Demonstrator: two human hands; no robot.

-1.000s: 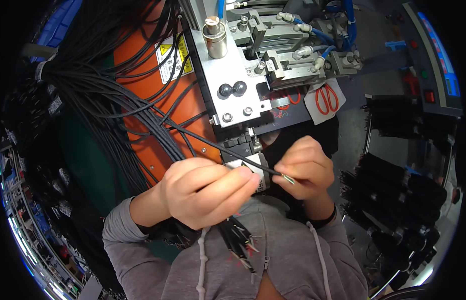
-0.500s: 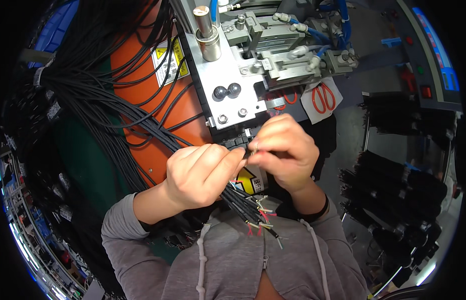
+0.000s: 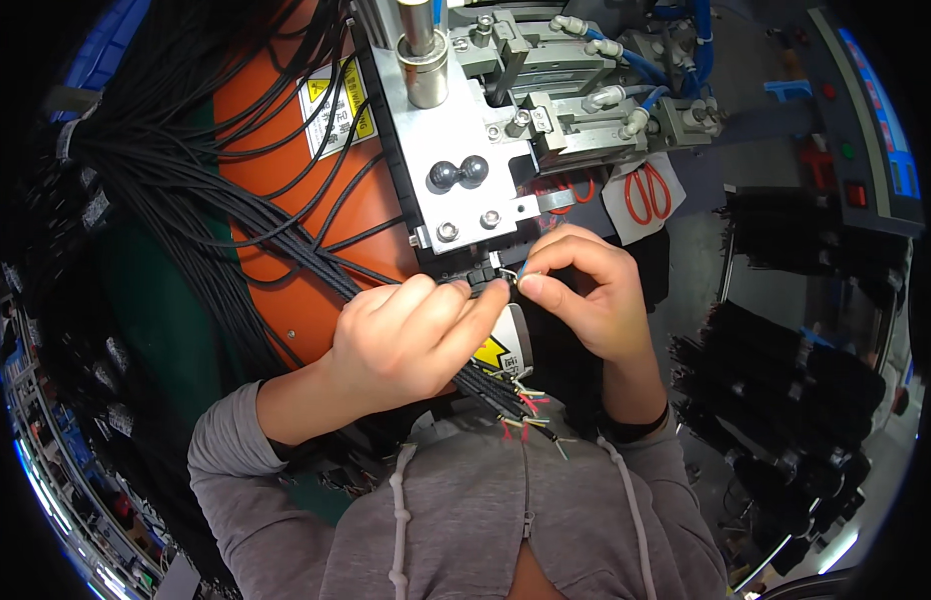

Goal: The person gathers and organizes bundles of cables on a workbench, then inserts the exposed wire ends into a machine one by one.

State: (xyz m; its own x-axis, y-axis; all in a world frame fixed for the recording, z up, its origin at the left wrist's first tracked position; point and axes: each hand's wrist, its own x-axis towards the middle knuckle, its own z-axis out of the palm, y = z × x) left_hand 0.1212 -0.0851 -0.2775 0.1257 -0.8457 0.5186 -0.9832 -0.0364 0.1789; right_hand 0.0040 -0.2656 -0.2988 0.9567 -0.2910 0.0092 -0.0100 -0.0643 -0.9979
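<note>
At the front of a metal press fixture [image 3: 441,215], both of my hands work close together. My left hand [image 3: 401,340] is closed, its thumb and index fingertip at the end of a black cable beside a small black block [image 3: 483,278]. Thumb and index finger of my right hand [image 3: 591,290] pinch a thin wire [image 3: 514,272] just right of that block. The exact grip on the cable end is partly hidden by my fingers. Below my left hand, a bundle of black braided cables [image 3: 486,392] shows stripped ends with red, white and yellowish wires.
Many black cables [image 3: 186,180] fan over the orange machine top [image 3: 271,185] at left. Pneumatic cylinders [image 3: 586,125] with blue hoses stand behind. Red-handled scissors [image 3: 648,192] lie at right, with hanging cable bundles [image 3: 796,360] beyond. A control panel [image 3: 866,130] stands at far right.
Both hands have moved slightly up toward the fixture. The right fingers have parted a little from the left and now show a thin wire between their tips. The stripped cable ends have shifted up.
</note>
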